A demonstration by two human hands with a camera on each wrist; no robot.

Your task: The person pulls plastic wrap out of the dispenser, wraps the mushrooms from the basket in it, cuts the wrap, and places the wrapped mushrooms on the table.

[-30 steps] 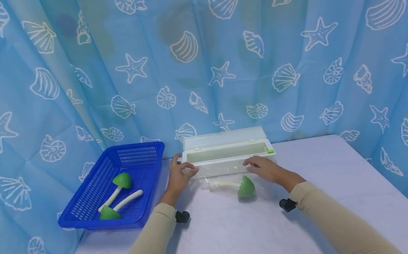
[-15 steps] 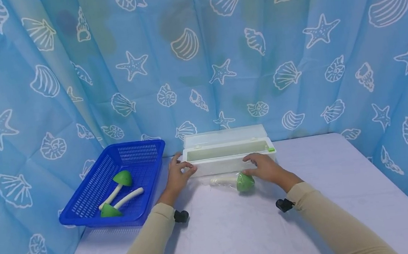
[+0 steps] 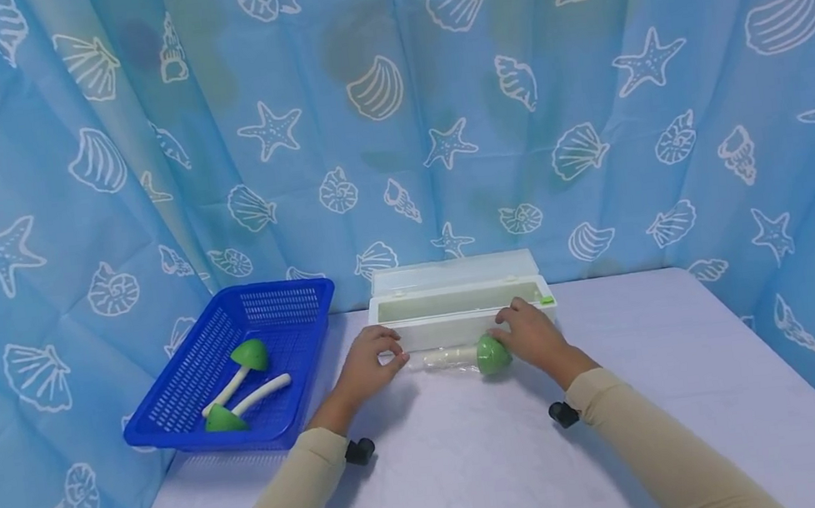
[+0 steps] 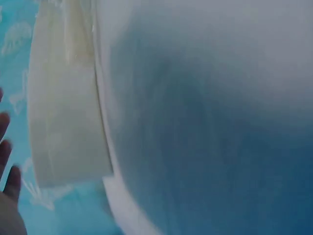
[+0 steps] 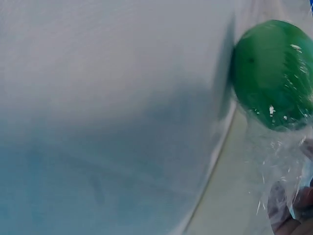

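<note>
A mushroom-shaped object with a green cap (image 3: pixel 494 355) and a white stem (image 3: pixel 451 357) lies before the white cling film box (image 3: pixel 432 335), clear cling film (image 5: pixel 266 161) around it. My left hand (image 3: pixel 366 368) pinches the film off the stem's end with thumb and forefinger. Beside the cap, my right hand (image 3: pixel 535 333) pinches film between thumb and forefinger. In the right wrist view the wrapped cap shows large, with curled fingers (image 5: pixel 288 215) behind creased film. The left wrist view catches only some fingertips (image 4: pixel 12 181) at its edge, so their grip is hidden there.
Left of the hands stands a blue plastic basket (image 3: pixel 296 401) with two more green-capped mushroom objects (image 3: pixel 249 356) in it. The box's lid (image 3: pixel 455 272) is raised at the back. A shell-patterned blue curtain (image 3: pixel 397 163) hangs behind the white-covered table (image 3: pixel 462 466).
The mushroom object has shifted toward the box, and the film has gathered closer round it. My left hand has come off the box's left end toward the stem; my right hand stays near the cap.
</note>
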